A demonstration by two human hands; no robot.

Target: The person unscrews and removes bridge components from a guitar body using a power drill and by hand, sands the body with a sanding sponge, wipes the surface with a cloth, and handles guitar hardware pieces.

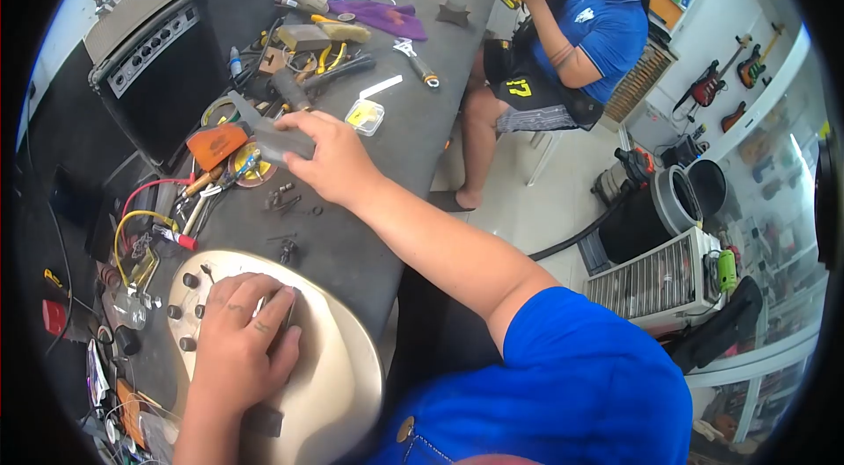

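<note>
We see the fingers [303, 124] of the right hand [334, 153] wrapped about the near end of a dark grey block [288, 143], thumb on one side, well out over the surface [409, 127]. The fingers of the left hand [236, 337] curl down over the face of a cream guitar body [330, 368]; something silver shows between them, but we cannot tell whether they grip it or only rest there.

The guitar body lies face up at the near edge of the surface, and its near side seems to reach past that edge. If the left hand pressed hard on that side, we judge the body could tip or slide. A careless wrist could also knock the dark knobs [187, 344] beside that hand.

Just past the body lie loose small dark parts [280, 199]; a sweep of the right forearm could scatter them, and any caught under the guitar could scratch its finish. Around the block crowd an orange holder [217, 145] and a hammer [290, 89], so a hasty pull might snag or topple something. The clear box [364, 117] sits close to the right knuckles and could be nudged.
</note>
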